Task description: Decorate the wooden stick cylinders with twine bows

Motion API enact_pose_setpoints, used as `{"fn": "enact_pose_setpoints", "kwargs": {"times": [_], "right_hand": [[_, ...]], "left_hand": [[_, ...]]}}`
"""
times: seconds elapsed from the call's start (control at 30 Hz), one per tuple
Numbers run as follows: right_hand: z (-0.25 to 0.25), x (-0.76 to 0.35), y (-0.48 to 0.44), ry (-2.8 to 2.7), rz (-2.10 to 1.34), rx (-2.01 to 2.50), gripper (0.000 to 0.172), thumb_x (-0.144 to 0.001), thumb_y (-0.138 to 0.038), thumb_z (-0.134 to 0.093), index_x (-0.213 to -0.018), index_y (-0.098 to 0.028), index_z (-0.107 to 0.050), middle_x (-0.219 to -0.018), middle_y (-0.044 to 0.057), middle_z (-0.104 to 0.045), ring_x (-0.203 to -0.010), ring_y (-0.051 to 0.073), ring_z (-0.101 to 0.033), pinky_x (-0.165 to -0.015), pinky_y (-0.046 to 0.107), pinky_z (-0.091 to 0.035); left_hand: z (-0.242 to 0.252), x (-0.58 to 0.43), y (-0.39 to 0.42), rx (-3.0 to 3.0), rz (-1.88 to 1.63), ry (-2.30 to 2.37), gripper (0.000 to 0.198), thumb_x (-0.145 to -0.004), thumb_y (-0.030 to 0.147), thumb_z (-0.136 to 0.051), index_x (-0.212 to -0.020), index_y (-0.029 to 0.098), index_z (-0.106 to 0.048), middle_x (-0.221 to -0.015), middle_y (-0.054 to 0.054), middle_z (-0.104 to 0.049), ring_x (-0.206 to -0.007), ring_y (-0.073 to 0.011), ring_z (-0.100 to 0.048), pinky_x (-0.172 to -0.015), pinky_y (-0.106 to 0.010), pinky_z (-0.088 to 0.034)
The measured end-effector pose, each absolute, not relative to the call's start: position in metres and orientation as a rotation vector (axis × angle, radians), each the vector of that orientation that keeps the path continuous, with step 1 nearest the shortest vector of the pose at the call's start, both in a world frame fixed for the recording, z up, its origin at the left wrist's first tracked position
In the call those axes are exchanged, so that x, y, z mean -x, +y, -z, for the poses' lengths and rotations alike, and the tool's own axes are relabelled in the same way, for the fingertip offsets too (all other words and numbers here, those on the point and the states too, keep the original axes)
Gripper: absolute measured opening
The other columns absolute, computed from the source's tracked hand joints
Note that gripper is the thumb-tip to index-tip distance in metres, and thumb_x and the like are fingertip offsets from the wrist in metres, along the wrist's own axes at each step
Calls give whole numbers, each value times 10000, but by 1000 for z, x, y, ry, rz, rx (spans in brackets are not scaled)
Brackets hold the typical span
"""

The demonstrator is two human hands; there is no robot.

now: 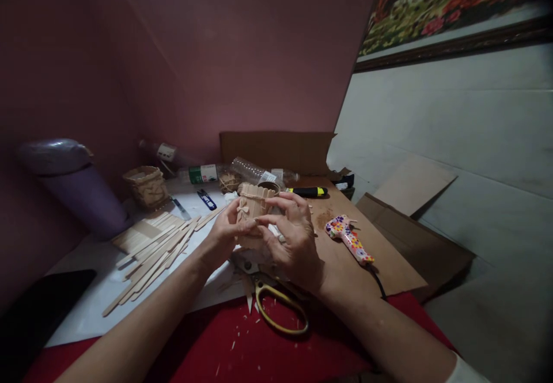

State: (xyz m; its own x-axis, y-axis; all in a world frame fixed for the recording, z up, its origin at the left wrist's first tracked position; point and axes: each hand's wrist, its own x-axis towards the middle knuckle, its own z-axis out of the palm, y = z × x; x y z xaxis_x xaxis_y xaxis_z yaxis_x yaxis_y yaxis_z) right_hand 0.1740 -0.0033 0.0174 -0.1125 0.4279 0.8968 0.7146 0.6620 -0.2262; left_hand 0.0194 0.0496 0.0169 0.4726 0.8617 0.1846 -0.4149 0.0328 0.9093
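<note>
Between my two hands is a small cup covered in craft sticks (254, 198), with twine around its upper part and a little bow on its side. My left hand (227, 227) grips it from the left, the thumb across its front. My right hand (294, 236) holds it from the right, fingers bent against its wall and rim. Below the hands lie scissors with yellow handles (283, 314), their blades partly hidden. Loose craft sticks (162, 250) are spread to the left of my left hand.
A floral glue gun (349, 239) lies on a cardboard sheet (389, 268) at right, near a black-and-yellow cutter (309, 192). Behind are plastic bottles (250, 171), thread snips (206, 199) and a second decorated pot (147, 187). A purple tumbler (82, 193) stands far left. Wood scraps litter the red cloth (207, 342).
</note>
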Motion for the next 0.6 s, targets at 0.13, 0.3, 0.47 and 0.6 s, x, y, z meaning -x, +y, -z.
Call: {"fn": "enact_pose_setpoints", "kwargs": {"times": [0.13, 0.3, 0.47, 0.6], "right_hand": [[-13, -171, -2, -1647, 310, 977, 87, -859, -184, -631, -897, -212, -704, -1141, 88, -619, -1200, 276, -464, -1028, 528, -420], [-15, -171, 1, -1569, 344, 1035, 52, -846, -209, -656, -806, -222, -687, -1115, 84, -617, -1180, 292, -485, -1012, 549, -419], [-17, -172, 0, -1618, 329, 1071, 61, -852, -198, -636, -805, -198, -675, -1185, 106, -601, -1243, 302, -436, -1045, 554, -375], [-16, -173, 2, -1657, 315, 1082, 59, -857, -195, -619, -815, -192, -661, -1225, 113, -592, -1283, 301, -403, -1065, 550, -345]], "left_hand": [[-14, -23, 50, -1189, -1104, 487, 568, -628, 287, -831, -1145, 198, -613, -1128, -82, -685, -885, -206, -663, -751, -269, -501], [-9, -26, 49, -1210, -1149, 489, 589, -660, 294, -823, -1193, 203, -589, -1144, -75, -672, -927, -203, -649, -767, -262, -498], [-8, -28, 48, -1229, -1160, 491, 555, -679, 292, -813, -1180, 202, -593, -1076, -56, -675, -898, -187, -637, -745, -252, -493], [-9, -29, 47, -1217, -1159, 521, 532, -663, 315, -822, -1135, 197, -609, -1006, -45, -682, -852, -186, -639, -708, -249, -490]]}}
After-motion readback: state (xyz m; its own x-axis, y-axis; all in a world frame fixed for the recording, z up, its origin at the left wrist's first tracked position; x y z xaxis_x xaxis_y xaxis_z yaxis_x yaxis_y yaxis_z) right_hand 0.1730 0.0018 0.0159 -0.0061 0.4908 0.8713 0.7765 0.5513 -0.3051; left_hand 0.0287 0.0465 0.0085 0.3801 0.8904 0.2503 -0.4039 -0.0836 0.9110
